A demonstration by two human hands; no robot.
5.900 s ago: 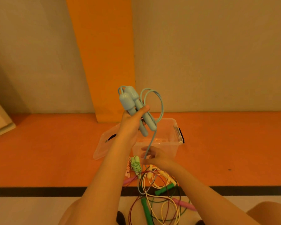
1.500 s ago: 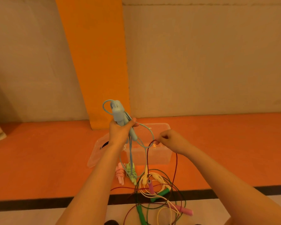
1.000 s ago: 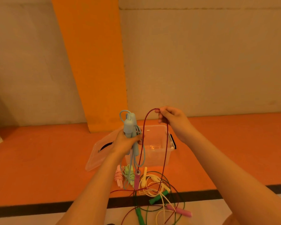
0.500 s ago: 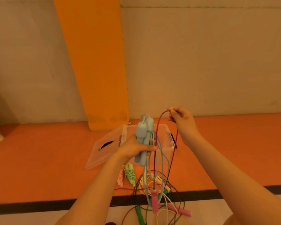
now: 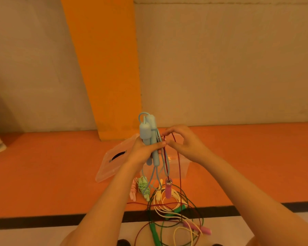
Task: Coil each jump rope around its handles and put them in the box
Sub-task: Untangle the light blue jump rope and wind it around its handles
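My left hand (image 5: 144, 152) grips the two light blue handles (image 5: 148, 137) of a blue jump rope, held upright, with its cord hanging in loops below. My right hand (image 5: 184, 142) pinches a dark red cord (image 5: 178, 162) right beside the blue handles; a pink handle (image 5: 168, 188) dangles from that cord. Behind my hands on the orange floor stands the clear plastic box (image 5: 183, 170), mostly hidden. A tangle of green, cream and dark red ropes (image 5: 169, 213) lies on the floor below.
The box's clear lid (image 5: 112, 161) lies to its left. A coiled light green rope (image 5: 143, 188) and a pink one (image 5: 132, 191) lie beside the box. An orange pillar (image 5: 103, 68) and a beige wall stand behind. A black floor stripe (image 5: 43, 221) crosses near me.
My right hand, which lifted the dark red cord up and apart, has come down and left against the blue handles. The pink handle rose off the pile and now dangles.
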